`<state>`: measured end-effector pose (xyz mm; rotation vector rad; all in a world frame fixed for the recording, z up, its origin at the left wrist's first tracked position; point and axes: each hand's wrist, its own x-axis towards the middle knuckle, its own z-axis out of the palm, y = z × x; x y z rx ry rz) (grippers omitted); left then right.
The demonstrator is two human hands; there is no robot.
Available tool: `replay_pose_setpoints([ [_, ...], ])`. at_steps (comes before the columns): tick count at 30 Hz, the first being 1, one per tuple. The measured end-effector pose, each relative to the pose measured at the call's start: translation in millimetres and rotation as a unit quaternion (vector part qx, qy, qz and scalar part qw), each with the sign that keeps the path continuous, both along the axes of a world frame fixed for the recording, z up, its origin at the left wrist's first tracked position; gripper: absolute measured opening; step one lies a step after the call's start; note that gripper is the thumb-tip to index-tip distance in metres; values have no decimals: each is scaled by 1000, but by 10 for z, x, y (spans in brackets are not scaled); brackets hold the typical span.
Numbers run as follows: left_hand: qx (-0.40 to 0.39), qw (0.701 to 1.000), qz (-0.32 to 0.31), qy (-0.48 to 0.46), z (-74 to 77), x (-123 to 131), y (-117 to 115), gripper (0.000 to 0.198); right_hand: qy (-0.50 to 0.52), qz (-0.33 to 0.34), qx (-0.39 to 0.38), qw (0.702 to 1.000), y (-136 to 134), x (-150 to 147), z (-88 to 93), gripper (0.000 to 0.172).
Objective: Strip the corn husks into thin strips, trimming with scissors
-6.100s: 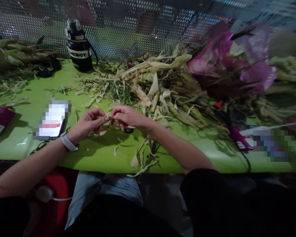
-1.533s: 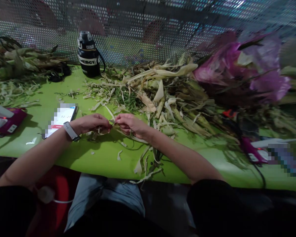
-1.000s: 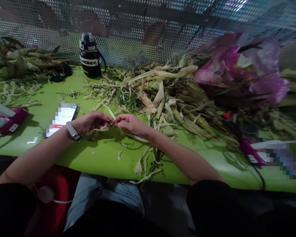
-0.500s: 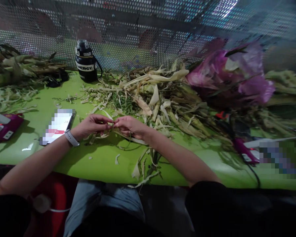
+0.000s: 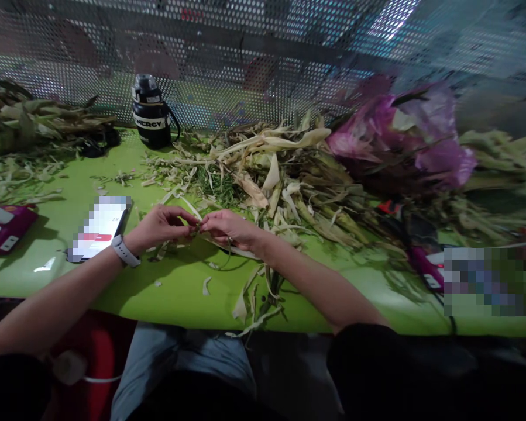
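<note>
As the left hand and right hand pinch it, the husk strip looks thin, greenish.

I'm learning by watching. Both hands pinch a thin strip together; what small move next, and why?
Probably ease the hands apart along the strip: the left hand and right hand pinch it fingertip to fingertip, just above the green table.

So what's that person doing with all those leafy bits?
A person sits at a green table. Their left hand and right hand meet fingertip to fingertip, pinching a thin strip of leaf between them. A big pile of dry husks lies just behind, with a phone by the left wrist and a black bottle at the back.
</note>
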<state>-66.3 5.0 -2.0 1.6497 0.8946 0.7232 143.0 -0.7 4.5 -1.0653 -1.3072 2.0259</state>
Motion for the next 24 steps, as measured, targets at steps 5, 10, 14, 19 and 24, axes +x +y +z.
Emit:
replay_pose_setpoints([
  [5, 43, 999, 4, 15, 11, -11, 14, 20, -15, -6, -2, 1000, -12, -15, 28, 7],
  [10, 79, 996, -12, 36, -1, -26, 37, 22, -5, -13, 4, 1000, -10, -17, 15, 5],
  [14, 86, 995, -31, 44, -11, -33, 35, 22, -18, -4, 12, 1000, -10, -7, 29, 5],
  [19, 110, 991, -39, 63, 22, -23, 27, 19, -26, -1, 4, 1000, -26, 3, 39, 9],
  [24, 129, 985, -59, 95, 39, -23, 25, 16, -23, 7, 13, 1000, -25, -2, 14, 10],
])
